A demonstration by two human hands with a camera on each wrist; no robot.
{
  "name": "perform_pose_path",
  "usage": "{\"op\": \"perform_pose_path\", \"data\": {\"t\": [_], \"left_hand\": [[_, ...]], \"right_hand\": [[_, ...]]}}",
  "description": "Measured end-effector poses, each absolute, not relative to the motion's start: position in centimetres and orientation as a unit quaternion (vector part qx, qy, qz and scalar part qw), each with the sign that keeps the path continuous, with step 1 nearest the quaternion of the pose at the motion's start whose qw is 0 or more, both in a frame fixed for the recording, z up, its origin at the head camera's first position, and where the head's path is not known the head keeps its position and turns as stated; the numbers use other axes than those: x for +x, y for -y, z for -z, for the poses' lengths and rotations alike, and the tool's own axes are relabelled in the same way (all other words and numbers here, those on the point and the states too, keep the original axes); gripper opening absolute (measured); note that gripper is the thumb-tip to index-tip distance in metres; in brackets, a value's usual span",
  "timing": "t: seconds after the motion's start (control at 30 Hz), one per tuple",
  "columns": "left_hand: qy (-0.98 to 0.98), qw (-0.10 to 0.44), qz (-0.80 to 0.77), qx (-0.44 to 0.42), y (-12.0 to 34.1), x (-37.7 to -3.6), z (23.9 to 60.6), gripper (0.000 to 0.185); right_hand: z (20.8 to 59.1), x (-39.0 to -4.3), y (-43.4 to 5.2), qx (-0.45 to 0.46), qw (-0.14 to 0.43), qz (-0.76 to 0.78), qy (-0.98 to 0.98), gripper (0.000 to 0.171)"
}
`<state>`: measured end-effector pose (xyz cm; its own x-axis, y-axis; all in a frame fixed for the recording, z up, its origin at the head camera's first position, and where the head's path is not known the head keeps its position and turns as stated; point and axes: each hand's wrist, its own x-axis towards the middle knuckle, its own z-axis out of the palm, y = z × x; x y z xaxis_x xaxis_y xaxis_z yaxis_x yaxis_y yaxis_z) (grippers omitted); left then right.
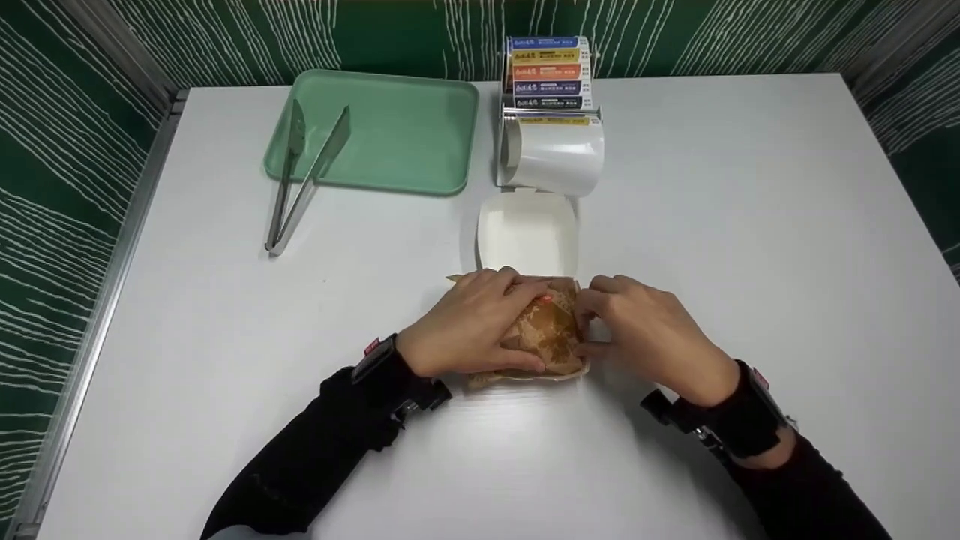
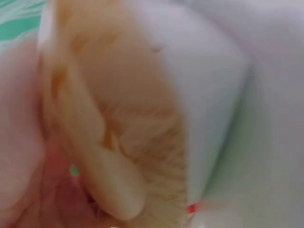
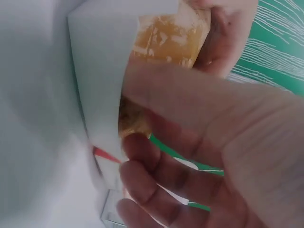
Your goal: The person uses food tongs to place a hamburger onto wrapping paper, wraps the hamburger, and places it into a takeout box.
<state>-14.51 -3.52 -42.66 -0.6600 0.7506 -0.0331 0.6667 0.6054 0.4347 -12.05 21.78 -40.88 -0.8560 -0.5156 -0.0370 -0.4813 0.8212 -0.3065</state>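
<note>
A burger in brown, partly see-through paper (image 1: pixel 541 330) sits in the lower half of a white clamshell box, whose lid (image 1: pixel 528 234) stands open on the far side. My left hand (image 1: pixel 480 322) holds the burger from the left, fingers over its far part and thumb along the near side. On its right side, my right hand (image 1: pixel 637 322) grips at the box's edge with bent fingers. In the right wrist view the thumb (image 3: pixel 156 88) reaches behind the white box wall (image 3: pixel 99 71) against the burger. Folded brown paper (image 2: pixel 128 95) rises along the box in the left wrist view.
A green tray (image 1: pixel 405 135) lies at the back left, with metal tongs (image 1: pixel 300 184) leaning over its near edge. Behind the box stands a rack (image 1: pixel 551 71) of coloured label packs, with a white roll (image 1: pixel 562 154) in front. Table edges show at the left and right.
</note>
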Motion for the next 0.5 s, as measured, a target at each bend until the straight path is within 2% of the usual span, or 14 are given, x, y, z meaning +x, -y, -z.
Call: {"op": "perform_pose_path", "data": {"t": [0.1,0.17,0.3,0.5], "left_hand": [[-0.898,0.077,-0.182,0.393,3.1,-14.2,43.0,0.092],[-0.901,0.062,-0.175,0.392,3.0,-14.1,43.0,0.092],[-0.902,0.045,-0.172,0.393,2.8,-14.1,43.3,0.093],[-0.906,0.045,-0.160,0.390,2.8,-14.2,43.7,0.094]], "right_hand": [[40.4,-11.6,-21.6,-0.255,0.028,0.157,-0.954,0.033],[40.4,-11.5,-21.6,-0.253,0.024,0.169,-0.952,0.043],[41.2,-11.6,-21.5,-0.270,0.057,0.160,-0.948,0.072],[42.0,-11.8,-21.4,-0.280,0.116,0.158,-0.940,0.077]]}}
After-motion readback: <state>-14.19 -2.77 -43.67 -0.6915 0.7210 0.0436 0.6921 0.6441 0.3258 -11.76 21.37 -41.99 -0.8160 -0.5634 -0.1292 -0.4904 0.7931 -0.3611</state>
